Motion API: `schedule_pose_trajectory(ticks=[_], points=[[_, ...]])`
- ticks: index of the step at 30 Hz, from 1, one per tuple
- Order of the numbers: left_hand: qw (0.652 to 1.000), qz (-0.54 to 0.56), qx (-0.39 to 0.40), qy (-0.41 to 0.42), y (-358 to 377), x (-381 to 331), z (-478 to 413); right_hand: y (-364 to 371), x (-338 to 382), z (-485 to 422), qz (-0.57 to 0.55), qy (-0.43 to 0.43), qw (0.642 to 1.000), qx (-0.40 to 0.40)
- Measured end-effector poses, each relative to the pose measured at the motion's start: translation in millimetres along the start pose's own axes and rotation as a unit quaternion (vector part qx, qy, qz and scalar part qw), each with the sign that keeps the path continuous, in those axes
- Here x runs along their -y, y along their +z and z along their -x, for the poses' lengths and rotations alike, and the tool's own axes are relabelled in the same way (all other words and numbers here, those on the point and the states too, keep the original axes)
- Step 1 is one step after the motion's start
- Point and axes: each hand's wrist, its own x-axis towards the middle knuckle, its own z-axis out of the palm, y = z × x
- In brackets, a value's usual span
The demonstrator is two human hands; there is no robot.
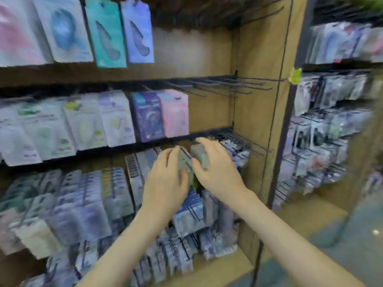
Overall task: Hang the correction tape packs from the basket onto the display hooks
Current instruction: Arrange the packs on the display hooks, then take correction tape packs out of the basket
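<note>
Grey-green correction tape packs (186, 162) are gripped by the left hand (165, 179) and right hand (217, 170), seemingly one each given the blur, and held level with the display hooks (259, 146) so their hang-holes can be threaded.

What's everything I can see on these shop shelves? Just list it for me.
Large card packs: four, pink, pale blue, teal, lavender; hanging top left.
Middle-row card packs: several stacks, white-green, then purple and pink; middle left.
Bare black wire hooks: several; right of the middle row.
Grey-blue card packs: many, blurred; lower rows.
Tan wooden side panel: one; right of the hooks.
Small yellow tag: one; at the panel's edge.
Neighbouring rack's packs: many, colours blurred; far right.
Grey-green card packs: seemingly two; in the hands, at the lower row.
Left hand: one, grips one grey-green pack.
Right hand: one, grips the other.
</note>
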Motion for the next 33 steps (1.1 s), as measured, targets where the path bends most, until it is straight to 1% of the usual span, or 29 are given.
schedule_pose_trajectory(ticks=[3, 5, 10, 13, 15, 17, 21, 24, 25, 27, 28, 30, 33], points=[[0.992, 0.038, 0.121, -0.024, 88.1, -58.1, 38.7, -25.2, -94.5, 64.8, 0.034, 0.1, 0.993, 0.061], [0.977, 0.062, 0.203, -0.03, 144.8, -91.9, 65.7, -36.6, -155.0, 108.7, 0.048, 0.168, 0.982, 0.075], [0.927, 0.109, 0.359, -0.008, 277.8, -152.1, 131.0, -47.3, -286.2, 206.8, 0.073, 0.34, 0.931, 0.116], [0.876, 0.122, 0.466, -0.011, 363.6, -172.6, 174.0, -47.2, -364.8, 263.3, 0.068, 0.428, 0.89, 0.144], [0.828, 0.103, 0.55, -0.016, 419.0, -182.0, 207.7, -47.4, -412.4, 306.9, 0.078, 0.491, 0.854, 0.156], [0.784, 0.089, 0.613, -0.031, 468.9, -188.1, 244.5, -46.9, -454.9, 354.3, 0.083, 0.544, 0.819, 0.161], [0.735, 0.086, 0.672, -0.023, 555.0, -195.4, 337.5, -23.9, -529.7, 474.3, 0.079, 0.639, 0.741, 0.189], [0.687, 0.095, 0.721, 0.001, 601.2, -196.4, 426.7, 11.4, -559.7, 571.3, 0.041, 0.68, 0.701, 0.211], [0.674, 0.117, 0.729, 0.02, 614.2, -195.8, 458.3, 24.3, -564.7, 600.2, 0.028, 0.684, 0.692, 0.227], [0.64, 0.147, 0.753, 0.04, 632.8, -194.0, 519.9, 53.8, -568.7, 661.6, 0.016, 0.673, 0.697, 0.248], [0.628, 0.153, 0.761, 0.055, 638.9, -193.6, 545.4, 68.3, -569.3, 692.1, 0.004, 0.664, 0.693, 0.279], [0.628, 0.153, 0.756, 0.1, 647.4, -195.4, 585.5, 95.7, -571.5, 749.9, -0.002, 0.652, 0.665, 0.365], [0.629, 0.169, 0.746, 0.142, 649.8, -194.1, 636.1, 120.5, -572.9, 786.9, 0.018, 0.63, 0.634, 0.448]])
